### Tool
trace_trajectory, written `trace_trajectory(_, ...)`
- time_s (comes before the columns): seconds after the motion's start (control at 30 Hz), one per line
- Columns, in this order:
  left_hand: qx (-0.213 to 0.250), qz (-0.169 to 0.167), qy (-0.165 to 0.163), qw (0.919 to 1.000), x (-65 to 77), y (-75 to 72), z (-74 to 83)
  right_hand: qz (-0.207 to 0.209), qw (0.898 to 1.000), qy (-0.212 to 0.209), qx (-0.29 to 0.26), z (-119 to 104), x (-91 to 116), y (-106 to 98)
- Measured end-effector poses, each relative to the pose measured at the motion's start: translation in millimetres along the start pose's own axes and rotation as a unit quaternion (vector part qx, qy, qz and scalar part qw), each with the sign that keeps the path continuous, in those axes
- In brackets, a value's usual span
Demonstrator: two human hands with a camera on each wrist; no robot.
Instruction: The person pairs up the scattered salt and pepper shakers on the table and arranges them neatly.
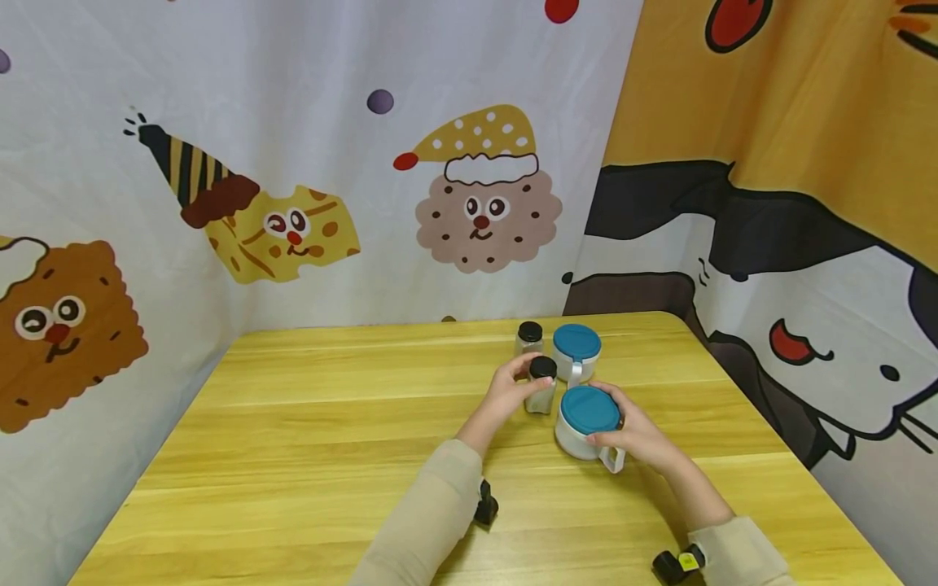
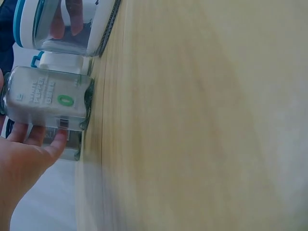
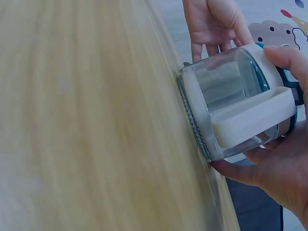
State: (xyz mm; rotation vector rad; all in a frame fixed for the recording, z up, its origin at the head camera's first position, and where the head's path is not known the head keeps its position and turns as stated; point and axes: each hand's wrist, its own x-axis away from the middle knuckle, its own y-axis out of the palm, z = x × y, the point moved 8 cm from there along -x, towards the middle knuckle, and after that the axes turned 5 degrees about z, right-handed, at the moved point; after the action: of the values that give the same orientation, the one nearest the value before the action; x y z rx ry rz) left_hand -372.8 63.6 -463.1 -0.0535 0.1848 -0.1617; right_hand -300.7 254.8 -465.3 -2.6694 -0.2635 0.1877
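Observation:
My left hand (image 1: 507, 394) grips a small glass jar (image 1: 541, 399) with a black lid, thumb and fingers to either side of its upper part. Raised lettering and a green oval mark show on this jar (image 2: 53, 96) in the left wrist view. To its right, my right hand (image 1: 639, 430) holds a round glass jar (image 1: 590, 411) with a blue lid and a white handle, which points toward the near side. From the right wrist, the fingers (image 3: 240, 172) curl under this jar's side and the thumb lies at its lid.
Just behind stand a second black-lidded jar (image 1: 529, 334) and another blue-lidded jar (image 1: 576, 343) with a white handle, all close together. The wooden table (image 1: 308, 456) ends at a printed curtain (image 1: 315, 98) at the back.

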Motion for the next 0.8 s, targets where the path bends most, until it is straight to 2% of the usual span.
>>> trace_trajectory(0.3, -0.002, 0.003, -0.007, 1.0000, 1.7, -0.7, 1.0, 0.024, 1.000, 0.010, -0.009, -3.5, 2.8, -0.1)
trace_trajectory(0.4, -0.001, 0.001, -0.010, 0.9999, 8.3, -2.3, 15.1, 0.030, 0.999, 0.012, -0.009, -3.3, 2.7, -0.1)
trace_trajectory(0.53, -0.003, 0.000, -0.010, 0.9999, 7.8, -2.5, 14.1, 0.041, 0.999, 0.015, -0.001, -0.9, 2.2, -0.2)
trace_trajectory(0.63, -0.007, 0.003, -0.005, 1.0000, 1.3, -1.1, 0.5, 0.049, 0.999, 0.019, 0.002, -0.5, 2.1, -0.4)
trace_trajectory(0.8, -0.011, 0.003, -0.003, 0.9999, 2.5, -0.6, 1.7, 0.060, 0.998, 0.029, 0.000, -1.6, 2.3, -1.5)
